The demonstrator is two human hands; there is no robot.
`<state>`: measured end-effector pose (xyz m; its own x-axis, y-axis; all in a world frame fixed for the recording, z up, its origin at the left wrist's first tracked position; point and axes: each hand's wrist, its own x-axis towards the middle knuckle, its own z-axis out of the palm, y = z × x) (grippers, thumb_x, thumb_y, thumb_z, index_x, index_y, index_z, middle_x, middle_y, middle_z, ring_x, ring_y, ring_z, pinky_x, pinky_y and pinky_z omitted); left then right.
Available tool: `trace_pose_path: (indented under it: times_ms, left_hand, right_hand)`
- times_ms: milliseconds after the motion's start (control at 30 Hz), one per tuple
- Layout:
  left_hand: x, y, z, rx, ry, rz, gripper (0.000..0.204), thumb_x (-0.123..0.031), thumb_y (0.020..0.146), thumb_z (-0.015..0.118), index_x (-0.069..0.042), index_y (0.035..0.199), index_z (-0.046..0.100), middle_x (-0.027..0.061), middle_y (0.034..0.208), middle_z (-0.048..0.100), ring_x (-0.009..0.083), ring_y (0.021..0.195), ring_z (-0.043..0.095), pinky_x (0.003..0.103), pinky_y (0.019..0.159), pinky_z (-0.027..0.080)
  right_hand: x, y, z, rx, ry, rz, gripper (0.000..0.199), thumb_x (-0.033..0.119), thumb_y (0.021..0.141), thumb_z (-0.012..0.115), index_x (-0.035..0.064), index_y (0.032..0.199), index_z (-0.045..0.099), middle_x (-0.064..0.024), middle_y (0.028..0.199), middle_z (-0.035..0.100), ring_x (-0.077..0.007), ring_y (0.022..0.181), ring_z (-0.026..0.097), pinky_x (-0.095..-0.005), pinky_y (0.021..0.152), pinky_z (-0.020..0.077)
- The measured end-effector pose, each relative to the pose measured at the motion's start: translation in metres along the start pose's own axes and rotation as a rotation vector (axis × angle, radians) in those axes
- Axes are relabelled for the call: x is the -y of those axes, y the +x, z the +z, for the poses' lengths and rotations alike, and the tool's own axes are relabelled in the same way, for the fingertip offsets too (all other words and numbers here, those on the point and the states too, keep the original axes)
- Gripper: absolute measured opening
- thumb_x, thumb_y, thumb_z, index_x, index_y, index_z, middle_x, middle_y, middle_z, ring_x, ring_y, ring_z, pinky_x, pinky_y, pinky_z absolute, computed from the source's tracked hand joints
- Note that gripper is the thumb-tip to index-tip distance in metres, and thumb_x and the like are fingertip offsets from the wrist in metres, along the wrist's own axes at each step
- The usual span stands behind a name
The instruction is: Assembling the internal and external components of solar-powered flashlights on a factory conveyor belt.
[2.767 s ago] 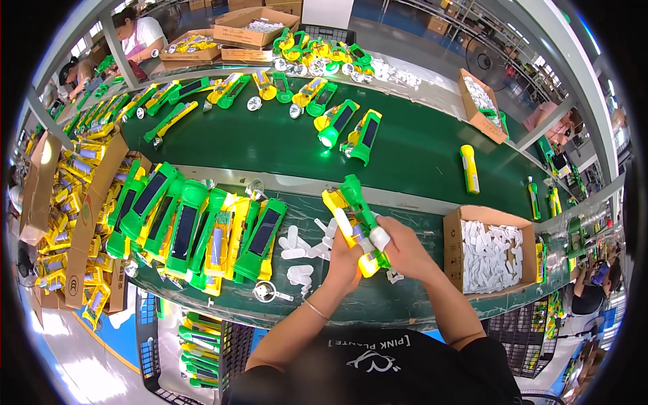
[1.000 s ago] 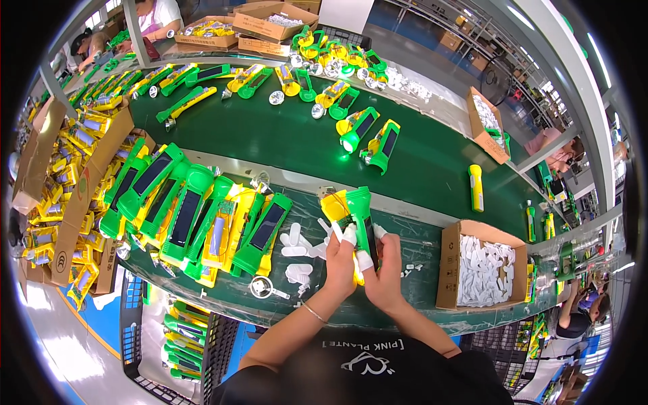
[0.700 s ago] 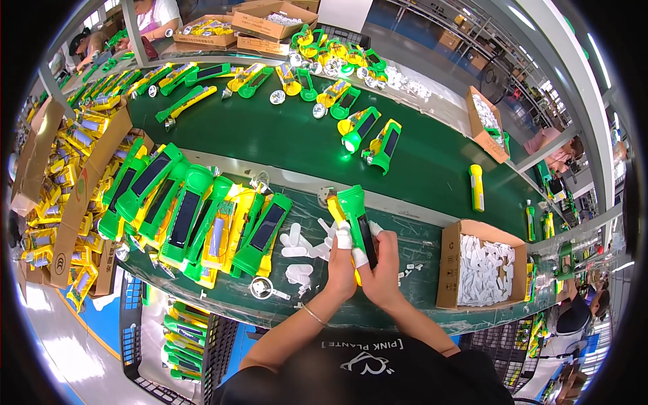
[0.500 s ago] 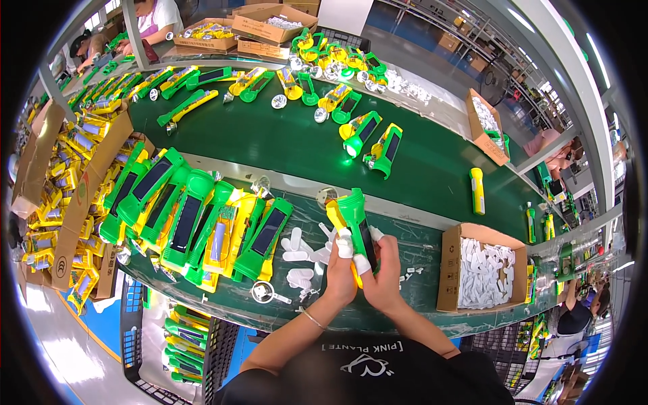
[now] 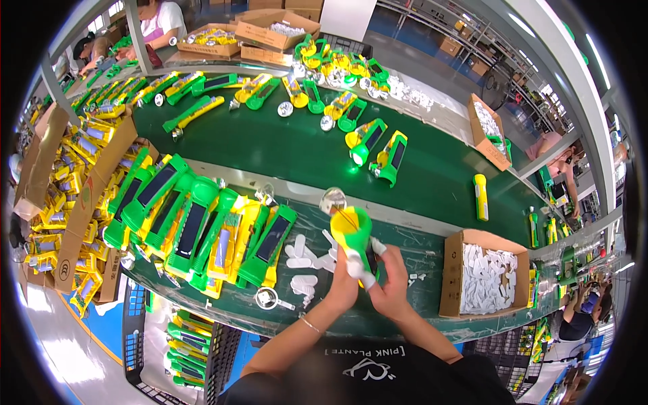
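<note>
Both hands are closed around a green and yellow flashlight above the near worktop. Its round open head tilts up, yellow on the left and green on the right. A silvery reflector sticks out beyond the head, apart from the opening. My left hand grips the left side, and my right hand the right. White covers sit on several fingertips. White plastic strips lie left of my hands, near a loose round reflector piece. My fingers hide the lower part of the flashlight.
Left stands a row of unclosed flashlights, beside a carton of yellow housings. A carton of white strips stands right. Beyond runs a green belt carrying flashlights. A black crate sits below. Other people work farther off.
My hands have turned the flashlight so that its open head shows more. Its yellow and green halves, spread at the head before, now meet in a round shape. The view has shifted slightly.
</note>
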<state>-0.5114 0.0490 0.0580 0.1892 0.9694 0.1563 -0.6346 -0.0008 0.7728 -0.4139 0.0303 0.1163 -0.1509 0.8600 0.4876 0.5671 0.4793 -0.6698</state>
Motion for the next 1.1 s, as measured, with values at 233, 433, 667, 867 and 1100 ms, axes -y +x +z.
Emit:
trace_pose_path:
  times_ms: [233,433,667,867,1100]
  left_hand:
    - [-0.018,-0.007,0.008,0.022,0.084,0.029,0.057,-0.007,0.076,0.061,-0.004,0.122,0.027,0.0077,0.108,0.047,0.0154,0.098,0.048,0.029,0.083,0.041]
    - [-0.045,0.011,0.006,-0.193,-0.254,-0.136,0.031,-0.009,0.079,0.053,-0.004,0.105,0.038,0.0107,0.078,0.054,0.0211,0.064,0.057,0.033,0.057,0.049]
    - [-0.043,0.013,0.010,-0.108,-0.099,-0.139,0.032,-0.017,0.086,0.050,-0.004,0.112,0.035,0.0113,0.094,0.051,0.0205,0.085,0.053,0.031,0.072,0.046]
    - [-0.028,0.015,0.018,-0.354,0.229,-0.216,0.041,0.000,0.073,0.060,-0.004,0.107,0.037,0.0076,0.087,0.050,0.0176,0.070,0.056,0.031,0.061,0.048]
    - [-0.033,0.014,0.006,-0.234,0.001,-0.358,0.035,0.005,0.069,0.056,-0.003,0.100,0.041,0.0073,0.078,0.051,0.0200,0.060,0.056,0.031,0.054,0.047]
  right_hand:
    - [-0.002,-0.012,-0.006,0.049,-0.019,-0.022,0.046,0.002,0.064,0.063,-0.0021,0.108,0.049,-0.0159,0.100,0.050,-0.0317,0.088,0.051,-0.0374,0.077,0.0425]
    - [0.004,-0.003,-0.027,0.060,0.134,0.220,0.042,0.009,0.074,0.061,0.0014,0.113,0.047,-0.0129,0.100,0.050,-0.0225,0.093,0.053,-0.0302,0.074,0.0474]
    - [0.003,-0.017,-0.019,0.364,0.085,0.620,0.036,0.019,0.078,0.062,0.0001,0.104,0.048,-0.0138,0.089,0.059,-0.0180,0.072,0.060,-0.0294,0.058,0.0476]
    - [-0.008,-0.052,0.001,0.112,-0.348,0.075,0.032,0.014,0.063,0.066,0.0068,0.091,0.054,-0.0094,0.078,0.054,-0.0284,0.066,0.057,-0.0360,0.055,0.0462]
    - [-0.057,-0.055,-0.066,0.263,-0.422,0.265,0.026,0.011,0.061,0.065,0.0095,0.085,0.055,-0.0089,0.077,0.053,-0.0293,0.067,0.055,-0.0390,0.056,0.0444]
